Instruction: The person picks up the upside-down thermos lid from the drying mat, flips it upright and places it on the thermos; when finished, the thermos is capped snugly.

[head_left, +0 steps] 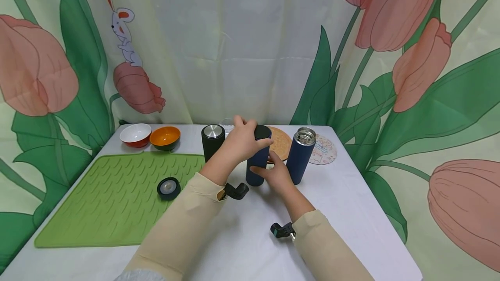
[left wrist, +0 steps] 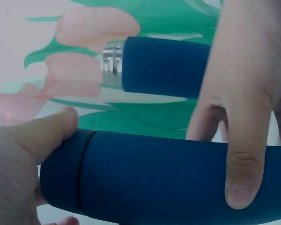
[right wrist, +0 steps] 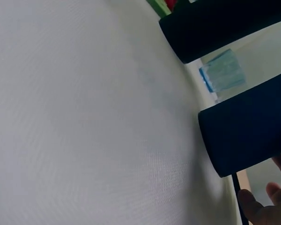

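Three tall flasks stand near the centre of the head view on the white-clothed worktop [head_left: 351,211]. The middle one, a dark blue cylindrical flask with a black cap [head_left: 258,156], is held from both sides: the left hand [head_left: 244,141] curls over its capped top, and the right hand [head_left: 276,174] wraps its lower body, fingers [left wrist: 243,154] clamped across the barrel in the left wrist view. Just right of it stands a second dark blue flask with a bare steel neck [head_left: 300,154], uncapped; its inside cannot be seen. Left of the hands is a black flask with a silver lid [head_left: 212,141], closed.

At the upper left of the worktop sit a white bowl with a red outside [head_left: 135,135] and an orange bowl with a dark outside [head_left: 165,137], touching or nearly so, both showing nothing inside. A black round cap with a pale centre [head_left: 169,187] lies on the green ribbed silicone mat [head_left: 105,203].

Behind the held flask, a round cork coaster [head_left: 282,143] is partly hidden by it, and a printed round coaster [head_left: 325,151] is partly covered by the uncapped flask. A clear object behind the left hand is too hidden to identify. In the right wrist view the flasks are cut off and dim.
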Demonstrator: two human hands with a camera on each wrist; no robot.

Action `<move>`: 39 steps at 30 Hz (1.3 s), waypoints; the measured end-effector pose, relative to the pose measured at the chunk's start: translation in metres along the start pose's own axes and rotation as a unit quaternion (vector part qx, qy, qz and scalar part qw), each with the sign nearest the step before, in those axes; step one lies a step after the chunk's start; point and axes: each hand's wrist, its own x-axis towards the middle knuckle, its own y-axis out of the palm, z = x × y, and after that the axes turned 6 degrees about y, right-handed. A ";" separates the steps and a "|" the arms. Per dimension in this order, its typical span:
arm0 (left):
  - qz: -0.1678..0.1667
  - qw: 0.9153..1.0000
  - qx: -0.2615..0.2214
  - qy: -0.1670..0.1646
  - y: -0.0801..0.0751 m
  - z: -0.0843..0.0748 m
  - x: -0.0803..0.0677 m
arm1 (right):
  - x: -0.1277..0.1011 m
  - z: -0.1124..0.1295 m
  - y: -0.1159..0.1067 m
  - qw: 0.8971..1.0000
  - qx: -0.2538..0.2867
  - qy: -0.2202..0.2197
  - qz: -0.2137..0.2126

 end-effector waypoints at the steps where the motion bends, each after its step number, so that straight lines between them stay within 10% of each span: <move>1: 0.010 1.000 -0.003 0.002 -0.001 0.001 0.000 | 0.000 0.000 0.000 1.000 0.000 0.002 0.000; 6: 0.000 1.000 -0.003 -0.010 0.001 0.001 0.000 | 0.001 0.001 0.001 1.000 -0.001 0.002 0.003; 14: -0.108 0.991 0.066 -0.034 0.020 -0.007 0.003 | 0.000 0.002 0.001 0.999 -0.021 -0.035 -0.004; 28: 0.034 0.999 -0.019 -0.021 -0.005 0.000 0.003 | -0.005 0.002 0.000 0.997 -0.048 -0.060 -0.016; 39: -0.068 0.994 0.072 -0.040 0.010 -0.016 0.005 | -0.008 0.002 0.002 0.998 -0.041 -0.040 -0.023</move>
